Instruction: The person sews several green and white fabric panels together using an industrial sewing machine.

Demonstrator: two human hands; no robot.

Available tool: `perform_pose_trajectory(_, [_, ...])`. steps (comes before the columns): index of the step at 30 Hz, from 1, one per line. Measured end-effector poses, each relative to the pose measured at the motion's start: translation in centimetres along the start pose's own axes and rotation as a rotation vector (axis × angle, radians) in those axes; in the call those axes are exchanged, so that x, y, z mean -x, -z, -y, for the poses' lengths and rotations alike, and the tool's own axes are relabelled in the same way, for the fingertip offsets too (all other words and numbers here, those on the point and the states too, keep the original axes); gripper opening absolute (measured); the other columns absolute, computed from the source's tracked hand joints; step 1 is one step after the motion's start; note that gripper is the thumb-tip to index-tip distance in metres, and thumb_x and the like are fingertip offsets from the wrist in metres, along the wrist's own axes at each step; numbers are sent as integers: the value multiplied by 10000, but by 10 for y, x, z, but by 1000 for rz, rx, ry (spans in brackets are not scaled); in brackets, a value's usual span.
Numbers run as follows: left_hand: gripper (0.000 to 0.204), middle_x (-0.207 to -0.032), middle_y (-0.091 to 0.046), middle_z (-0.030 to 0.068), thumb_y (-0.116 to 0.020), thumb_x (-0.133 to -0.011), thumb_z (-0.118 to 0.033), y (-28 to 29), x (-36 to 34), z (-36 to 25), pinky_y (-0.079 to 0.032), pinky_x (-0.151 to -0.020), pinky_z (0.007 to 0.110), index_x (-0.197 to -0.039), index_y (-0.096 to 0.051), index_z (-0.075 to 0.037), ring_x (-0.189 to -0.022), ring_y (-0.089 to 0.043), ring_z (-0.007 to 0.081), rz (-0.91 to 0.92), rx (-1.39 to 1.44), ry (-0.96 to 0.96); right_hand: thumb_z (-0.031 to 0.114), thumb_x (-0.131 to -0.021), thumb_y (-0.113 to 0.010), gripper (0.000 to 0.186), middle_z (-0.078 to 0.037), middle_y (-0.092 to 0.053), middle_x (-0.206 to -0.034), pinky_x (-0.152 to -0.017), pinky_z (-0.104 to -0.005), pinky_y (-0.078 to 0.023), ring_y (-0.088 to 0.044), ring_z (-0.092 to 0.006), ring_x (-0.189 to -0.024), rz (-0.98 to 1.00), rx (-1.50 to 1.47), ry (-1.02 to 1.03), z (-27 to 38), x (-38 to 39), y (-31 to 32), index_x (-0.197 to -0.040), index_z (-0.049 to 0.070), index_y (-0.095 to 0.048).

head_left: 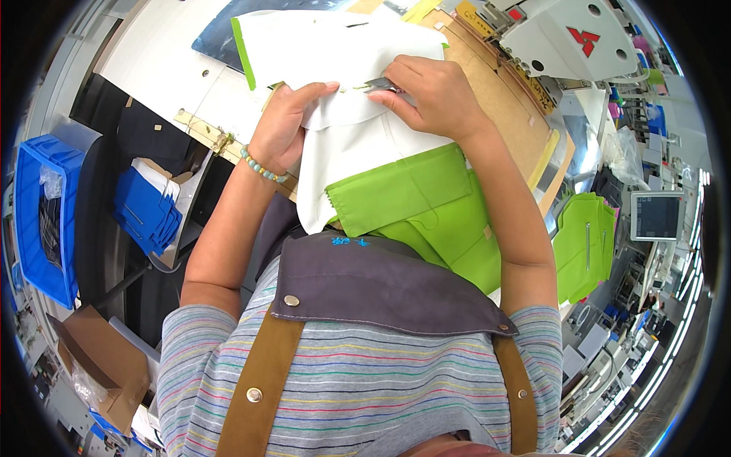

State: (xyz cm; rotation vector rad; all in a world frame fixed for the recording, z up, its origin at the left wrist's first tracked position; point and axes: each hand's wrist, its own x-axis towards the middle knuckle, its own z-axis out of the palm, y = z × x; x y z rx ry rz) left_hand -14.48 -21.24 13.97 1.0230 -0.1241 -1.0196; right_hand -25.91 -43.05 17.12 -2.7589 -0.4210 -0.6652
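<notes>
White and green fabric [346, 148] lies over the table edge and hangs down onto my apron. My left hand [283, 126] is closed on the left edge of its white part, the thumb lying on top. In my right hand [434, 95] is a small pair of dark metal thread snips [378, 84], held between thumb and fingers. The tips of the snips point left at a short line of green thread on the white fabric, close to my left thumb. A green panel [403, 190] with a stitched edge hangs below, a loose thread across it.
A white sewing machine head [567, 38] stands at the far right of the table. Stacked green pieces [586, 247] lie to the right. At left are blue pieces [148, 209], a blue bin [46, 221] and an open cardboard box [103, 365].
</notes>
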Motion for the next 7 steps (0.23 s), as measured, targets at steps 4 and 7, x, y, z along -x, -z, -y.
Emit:
perform_pose_trajectory(4, [242,-1071,-761,94,-714,-965,-142,2,-1,0,-593,-840,304,-1133,-717,32,-930,-733,149,22,3,13,372,-929,-762,348,-51,-615,-724,-539,-346,-462,-611,-232,-610,16,20,5,-1,-3,-1,-825,68,-629])
perform_pose_trajectory(7, [264,-1096,-760,84,-717,-964,-147,1,0,-1,-588,-877,308,-1164,-711,24,-970,-729,145,22,-39,8,380,-934,-757,350,-53,-627,-742,-549,-344,-474,-624,-234,-630,37,29,7,1,-6,0,-822,76,-625])
